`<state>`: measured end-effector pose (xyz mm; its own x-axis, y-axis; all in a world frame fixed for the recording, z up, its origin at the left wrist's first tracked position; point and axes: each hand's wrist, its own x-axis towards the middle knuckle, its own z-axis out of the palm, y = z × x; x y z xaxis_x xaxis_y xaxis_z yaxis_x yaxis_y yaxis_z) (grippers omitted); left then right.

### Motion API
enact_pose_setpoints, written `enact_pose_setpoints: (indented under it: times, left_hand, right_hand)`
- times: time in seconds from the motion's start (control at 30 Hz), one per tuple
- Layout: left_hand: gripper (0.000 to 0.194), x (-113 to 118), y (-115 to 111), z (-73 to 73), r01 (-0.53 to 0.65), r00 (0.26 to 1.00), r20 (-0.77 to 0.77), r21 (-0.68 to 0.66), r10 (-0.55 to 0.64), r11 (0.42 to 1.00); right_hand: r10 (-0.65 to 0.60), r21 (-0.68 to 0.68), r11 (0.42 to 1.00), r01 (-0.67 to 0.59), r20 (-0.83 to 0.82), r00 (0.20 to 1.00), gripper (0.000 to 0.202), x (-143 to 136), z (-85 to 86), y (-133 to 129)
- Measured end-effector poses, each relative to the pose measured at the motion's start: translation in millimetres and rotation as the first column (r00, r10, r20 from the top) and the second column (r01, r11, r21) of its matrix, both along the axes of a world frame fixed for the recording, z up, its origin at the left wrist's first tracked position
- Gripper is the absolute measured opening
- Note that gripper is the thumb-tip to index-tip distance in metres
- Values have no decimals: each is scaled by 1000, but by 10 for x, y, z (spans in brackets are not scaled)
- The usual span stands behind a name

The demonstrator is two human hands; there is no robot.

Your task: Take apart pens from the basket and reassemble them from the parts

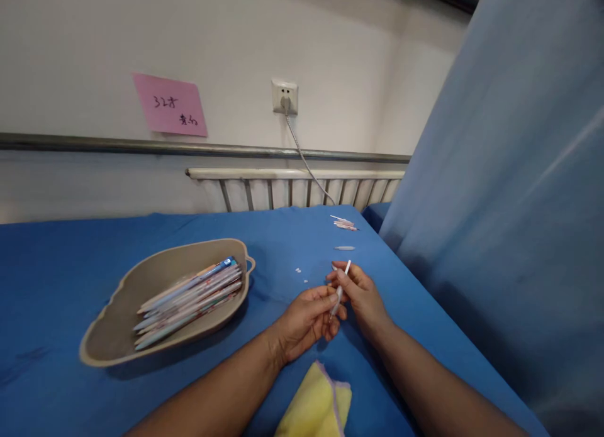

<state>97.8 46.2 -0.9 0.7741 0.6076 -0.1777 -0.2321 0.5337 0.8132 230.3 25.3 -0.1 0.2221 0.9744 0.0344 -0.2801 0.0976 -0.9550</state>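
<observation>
My left hand [309, 320] is closed around the lower part of a slim pen [339, 292], pinching it between thumb and fingers. The pen tilts, its white upper end pointing up and right. My right hand [361, 295] is closed at that upper part, thumb and fingertips against it; whether it also holds a small piece is too small to tell. Beyond the hands, a pale pen part [344, 248] lies on the blue cloth, with a small pile of thin refills [345, 224] farther back. Tiny white bits [298, 270] lie left of the hands.
A beige basket [106, 317] holding several pens [189, 302] stands at the left. A yellow cloth [314, 402] lies at the front edge. Behind are a bed rail [292, 173] and a wall socket [285, 97] with a cord; a blue curtain [509, 192] hangs at the right.
</observation>
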Motion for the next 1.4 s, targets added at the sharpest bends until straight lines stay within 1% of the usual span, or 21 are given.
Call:
enact_pose_setpoints:
  times: [0.1,0.2,0.43,0.57,0.7,0.8,0.83,0.9,0.97,1.0,1.1,1.17,1.27,1.3,1.33,1.37,1.4]
  left_hand:
    - [24,-3,-6,-8,8,1000,-23,2,-8,1000]
    - [25,-2,-22,-11,11,999,-51,12,-10,1000]
    - [22,13,-71,2,-21,999,-37,17,21,1000]
    - [21,21,-86,2,-33,998,-51,10,33,999]
    - [21,20,-84,-16,-41,997,-62,20,42,999]
    - [20,14,-77,-23,-60,997,-51,43,62,997]
    - [21,12,-73,-22,-71,996,-47,50,73,996]
    - [29,8,-64,-15,-88,995,-41,64,91,994]
    - [37,7,-56,-7,-87,995,-42,68,90,994]
    - [38,7,-53,-3,-82,995,-47,67,85,994]
    - [34,4,-36,8,-72,994,-75,49,75,996]
    - [32,-10,-13,21,-81,993,-78,30,84,996]
    - [31,-52,47,57,-116,993,-34,-15,116,993]
    - [32,-69,72,70,-135,991,-17,-33,134,990]
    - [32,-86,98,80,-155,988,-5,-48,155,987]
    - [33,-101,124,87,-179,984,1,-60,179,982]
    - [34,-113,149,90,-206,978,3,-67,207,976]
  right_hand:
    - [-85,67,994,85,1,996,36,45,13,17]
    - [-107,57,993,106,5,994,29,102,-1,39]
    - [-53,-28,998,50,-86,995,29,84,-75,38]
    - [-24,-38,999,19,-124,992,27,68,-56,25]
    - [-2,-42,999,-3,-124,992,26,66,-43,15]
    - [-11,-36,999,8,-112,994,25,80,-60,22]
    - [-22,-30,999,19,-103,994,25,89,-70,29]
    - [-51,-19,999,50,-77,996,25,109,-90,46]
    - [-69,-16,998,69,-41,997,27,122,-103,60]
    - [-72,-16,997,71,-23,997,29,123,-104,64]
    - [-64,-1,998,64,33,997,32,128,-83,66]
    - [-56,22,998,55,39,998,36,163,-58,77]
    - [-100,39,994,100,20,995,43,305,-46,143]
    - [-139,32,990,138,45,989,45,368,-59,180]
    - [-186,22,983,185,114,976,45,431,-82,222]
    - [-227,7,973,231,218,949,44,487,-116,266]
    - [-246,0,967,255,269,931,43,532,-159,310]
